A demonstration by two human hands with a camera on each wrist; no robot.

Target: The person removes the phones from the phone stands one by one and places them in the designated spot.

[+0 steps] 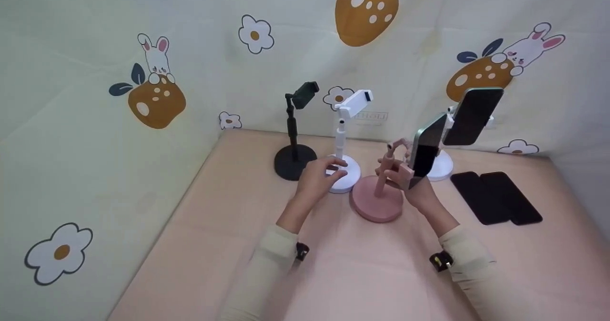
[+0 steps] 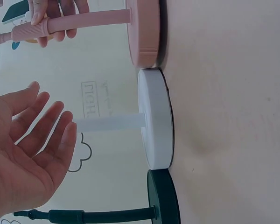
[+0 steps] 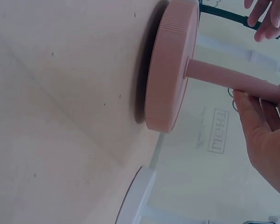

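Observation:
My right hand [image 1: 417, 193] grips the post of a pink phone stand [image 1: 374, 203], its fingers around the upper post. A phone with a pale green edge [image 1: 425, 150] sits upright in the pink stand's clamp. In the right wrist view a dark shadow runs under the tilted-looking pink base [image 3: 170, 70]. My left hand [image 1: 315, 178] is beside a white phone stand [image 1: 340, 142], fingers relaxed and slightly bent with nothing between them. The white stand's clamp [image 1: 355, 104] holds no phone. Left of it stands a black phone stand [image 1: 292, 130], its clamp also without a phone.
At the back right, another white stand [image 1: 441, 166] carries a dark-screened phone [image 1: 473, 116]. Two black phones [image 1: 479, 199] lie flat and overlapping on the right of the peach-coloured table [image 1: 228, 206]. A patterned curtain [image 1: 286, 6] hangs behind and along the left side.

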